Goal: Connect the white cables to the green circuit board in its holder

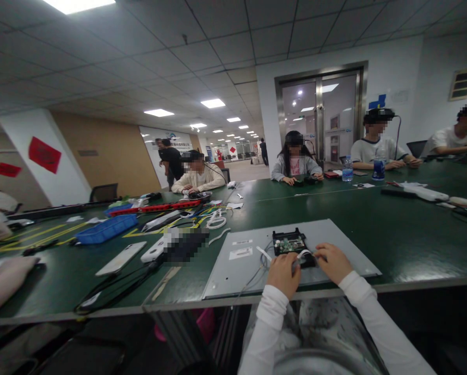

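At lower right, work looks partway, the circuit board [290,245] uncovered, while left hand [283,273] and right hand [334,262] curl beside a white strip [304,253], grip unclear.

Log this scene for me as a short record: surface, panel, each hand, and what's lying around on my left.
Surface: green table
Panel: grey panel, flat, with white labels
On panel: black frame with a green circuit board
Left hand: at the frame's near end, fingers curled; grip unclear
Right hand: beside the frame, near a white strip; contact unclear
To the left: white phone-like slab, blue tray
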`<state>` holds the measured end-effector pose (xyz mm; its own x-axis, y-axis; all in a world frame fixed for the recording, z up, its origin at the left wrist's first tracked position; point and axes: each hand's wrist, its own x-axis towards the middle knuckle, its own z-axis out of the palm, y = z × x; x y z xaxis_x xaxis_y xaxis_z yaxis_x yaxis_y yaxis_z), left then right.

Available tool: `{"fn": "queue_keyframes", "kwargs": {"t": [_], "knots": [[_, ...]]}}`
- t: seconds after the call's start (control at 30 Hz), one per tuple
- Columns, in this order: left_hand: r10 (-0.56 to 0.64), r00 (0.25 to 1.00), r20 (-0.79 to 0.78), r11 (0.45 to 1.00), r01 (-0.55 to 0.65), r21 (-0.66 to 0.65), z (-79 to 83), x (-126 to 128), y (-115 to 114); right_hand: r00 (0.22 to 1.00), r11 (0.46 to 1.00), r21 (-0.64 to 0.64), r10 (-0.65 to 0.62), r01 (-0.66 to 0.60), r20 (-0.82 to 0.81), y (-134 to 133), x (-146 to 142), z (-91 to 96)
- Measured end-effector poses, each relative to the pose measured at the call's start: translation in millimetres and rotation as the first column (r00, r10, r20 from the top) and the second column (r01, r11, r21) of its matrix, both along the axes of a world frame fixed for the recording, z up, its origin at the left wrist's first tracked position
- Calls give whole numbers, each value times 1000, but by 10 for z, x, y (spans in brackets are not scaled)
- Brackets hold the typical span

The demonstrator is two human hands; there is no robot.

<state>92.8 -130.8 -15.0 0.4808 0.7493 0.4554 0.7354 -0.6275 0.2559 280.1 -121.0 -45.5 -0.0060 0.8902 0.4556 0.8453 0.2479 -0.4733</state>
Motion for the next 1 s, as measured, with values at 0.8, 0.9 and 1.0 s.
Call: {"fn": "queue_keyframes", "kwargs": {"t": [0.8, 0.9, 1.0], "knots": [[40, 998, 47, 999, -40, -3, 31, 10, -17, 998, 998, 10, -63, 63, 4, -12, 11, -15], [36, 998, 51, 999, -36, 7, 13, 6, -10, 1000, 1000, 5, -27, 27, 7, -3, 10, -25], [36, 998, 52, 999, -37, 16, 3, 4, -5, 1000, 1000, -3, -19, 19, 25, 4, 8, -35]]}}
